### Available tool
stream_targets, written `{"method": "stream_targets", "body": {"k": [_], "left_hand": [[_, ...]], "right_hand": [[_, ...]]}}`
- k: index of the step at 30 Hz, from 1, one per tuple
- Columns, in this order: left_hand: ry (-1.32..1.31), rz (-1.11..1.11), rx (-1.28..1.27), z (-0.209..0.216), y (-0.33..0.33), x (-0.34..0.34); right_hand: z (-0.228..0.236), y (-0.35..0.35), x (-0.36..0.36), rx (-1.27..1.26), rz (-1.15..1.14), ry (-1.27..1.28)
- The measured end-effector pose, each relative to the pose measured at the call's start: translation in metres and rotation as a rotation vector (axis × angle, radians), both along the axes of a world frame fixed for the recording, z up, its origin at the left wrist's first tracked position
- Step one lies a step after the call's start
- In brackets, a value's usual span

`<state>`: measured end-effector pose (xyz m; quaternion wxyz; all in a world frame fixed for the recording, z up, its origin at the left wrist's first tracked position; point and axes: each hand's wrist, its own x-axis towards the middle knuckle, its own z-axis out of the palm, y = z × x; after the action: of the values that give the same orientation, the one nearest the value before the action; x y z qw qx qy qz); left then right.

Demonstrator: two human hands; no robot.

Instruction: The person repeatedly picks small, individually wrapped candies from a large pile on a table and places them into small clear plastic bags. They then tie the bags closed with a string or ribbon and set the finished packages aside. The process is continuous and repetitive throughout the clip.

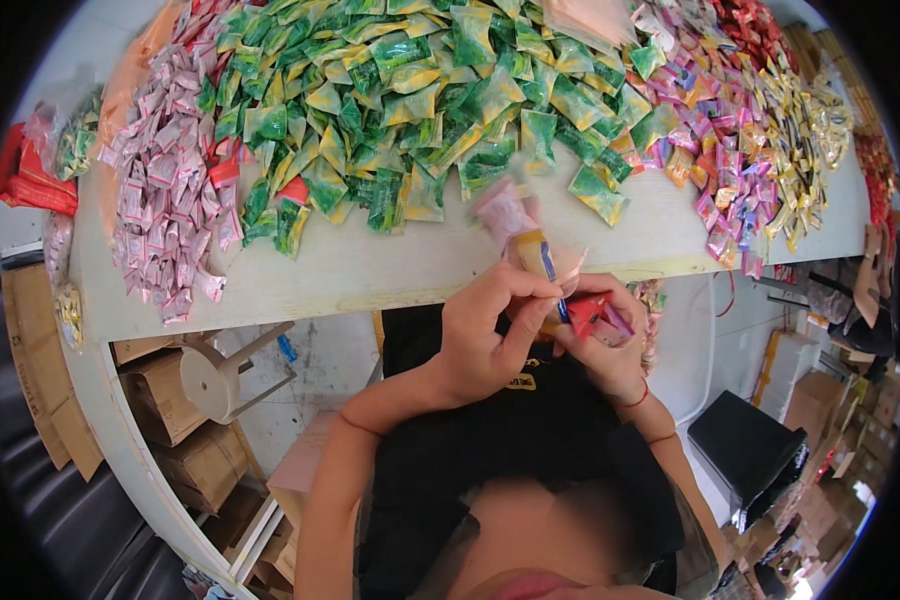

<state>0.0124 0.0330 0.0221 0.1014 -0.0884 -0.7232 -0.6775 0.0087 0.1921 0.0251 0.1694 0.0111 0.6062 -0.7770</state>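
Above my lap, at the table's near edge, both hands are close together. My left hand [490,330] pinches the lower end of a narrow gold and blue packet [535,255] between thumb and fingertips. Beyond it is a blurred, see-through plastic bag [507,212] with something pink inside; which hand bears the bag I cannot make out. My right hand [610,345], with a thin red string round its wrist, is closed around a red packet [587,315] and a small pink-and-purple one [618,322]. My fingers partly hide these packets.
Green and yellow packets [380,90] are heaped across the table [370,265]. Pale pink packets [170,170] lie left; purple-orange [735,180] and gold ones [800,140] lie right. Cardboard boxes [200,465] and a round-topped stool [210,382] stand below left, a black box [745,450] below right.
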Motion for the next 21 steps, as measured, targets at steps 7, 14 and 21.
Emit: {"method": "stream_targets", "body": {"k": [7, 14, 21], "left_hand": [[-0.263, -0.354, 0.108, 0.000, -0.002, 0.005], [-0.352, -0.579, 0.166, -0.002, 0.004, 0.000], [-0.272, -0.003, 0.322, -0.014, -0.006, -0.017]], "right_hand": [[-0.028, 0.005, 0.000, 0.310, -0.176, 0.452], [-0.021, 0.000, -0.021, 0.608, -0.265, 0.491], [-0.009, 0.010, -0.035, -0.228, -0.178, 0.024]]}}
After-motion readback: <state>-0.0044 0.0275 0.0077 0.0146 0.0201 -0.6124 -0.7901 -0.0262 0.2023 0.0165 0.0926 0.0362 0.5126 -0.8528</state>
